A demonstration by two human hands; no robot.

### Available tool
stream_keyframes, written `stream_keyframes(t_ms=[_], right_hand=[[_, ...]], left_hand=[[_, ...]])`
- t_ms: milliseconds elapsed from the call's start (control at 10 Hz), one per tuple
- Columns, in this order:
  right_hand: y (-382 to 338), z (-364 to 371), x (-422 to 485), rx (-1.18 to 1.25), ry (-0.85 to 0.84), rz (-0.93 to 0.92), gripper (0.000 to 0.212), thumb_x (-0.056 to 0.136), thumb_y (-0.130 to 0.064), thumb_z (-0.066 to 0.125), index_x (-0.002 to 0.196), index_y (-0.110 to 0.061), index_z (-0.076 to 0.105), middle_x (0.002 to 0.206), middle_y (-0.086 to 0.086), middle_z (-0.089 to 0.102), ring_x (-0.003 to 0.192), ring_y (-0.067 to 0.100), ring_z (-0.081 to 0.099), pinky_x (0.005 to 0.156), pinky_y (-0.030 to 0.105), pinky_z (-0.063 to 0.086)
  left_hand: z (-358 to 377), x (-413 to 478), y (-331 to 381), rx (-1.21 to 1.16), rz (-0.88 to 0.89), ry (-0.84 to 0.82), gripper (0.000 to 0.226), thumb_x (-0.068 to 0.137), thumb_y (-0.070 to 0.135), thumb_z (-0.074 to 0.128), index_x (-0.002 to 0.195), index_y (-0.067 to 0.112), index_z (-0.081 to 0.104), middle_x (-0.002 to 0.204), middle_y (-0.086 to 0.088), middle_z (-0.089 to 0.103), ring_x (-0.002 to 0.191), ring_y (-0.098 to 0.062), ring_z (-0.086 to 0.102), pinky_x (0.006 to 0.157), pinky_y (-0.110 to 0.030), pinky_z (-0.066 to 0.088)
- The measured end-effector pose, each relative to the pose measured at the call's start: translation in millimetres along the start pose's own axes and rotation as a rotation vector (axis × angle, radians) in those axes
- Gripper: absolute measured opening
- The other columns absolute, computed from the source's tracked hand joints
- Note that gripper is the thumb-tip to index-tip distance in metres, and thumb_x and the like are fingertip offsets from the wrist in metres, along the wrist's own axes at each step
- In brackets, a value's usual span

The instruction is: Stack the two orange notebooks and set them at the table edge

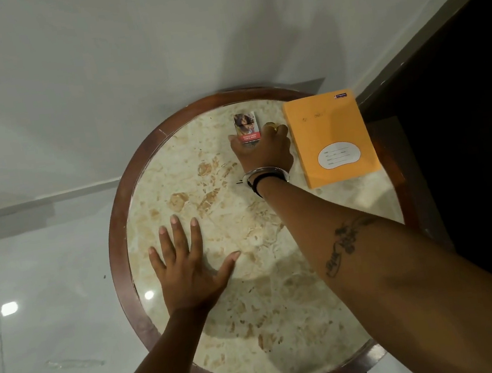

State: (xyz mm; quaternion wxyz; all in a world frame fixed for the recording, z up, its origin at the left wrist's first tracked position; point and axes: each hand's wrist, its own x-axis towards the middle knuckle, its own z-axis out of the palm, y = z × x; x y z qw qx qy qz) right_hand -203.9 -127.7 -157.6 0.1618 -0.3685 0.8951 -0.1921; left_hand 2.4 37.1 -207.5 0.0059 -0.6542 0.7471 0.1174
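An orange notebook (330, 137) with a white label lies flat at the far right edge of the round marble table (250, 279); only one orange cover shows, and I cannot tell whether a second lies under it. My right hand (263, 152) is just left of it, fingers closed around a small printed card box (247, 128) at the table's far side. My left hand (186, 266) rests flat on the marble near the left rim, fingers spread, holding nothing.
The table has a dark wooden rim (119, 253). Glossy white floor tiles (26, 121) surround it. A dark doorway or cabinet (465, 126) stands close behind the notebook on the right.
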Motion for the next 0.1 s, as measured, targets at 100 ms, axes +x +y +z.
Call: stream_keyframes(t_ms=[100], right_hand=[[2.9,-11.2,-14.7,0.061,-0.018,0.079,0.09,0.072,-0.072,0.06,0.134,-0.009,0.047,0.136,0.01,0.05,0.119,0.03,0.056,0.082,0.042,0.052]], left_hand=[[2.6,-2.8,0.6,-0.018,-0.003,0.014,0.112,0.082,0.095,0.03,0.168,0.026,0.012,0.177,-0.008,-0.005,0.162,-0.032,-0.009,0.126,-0.055,-0.008]])
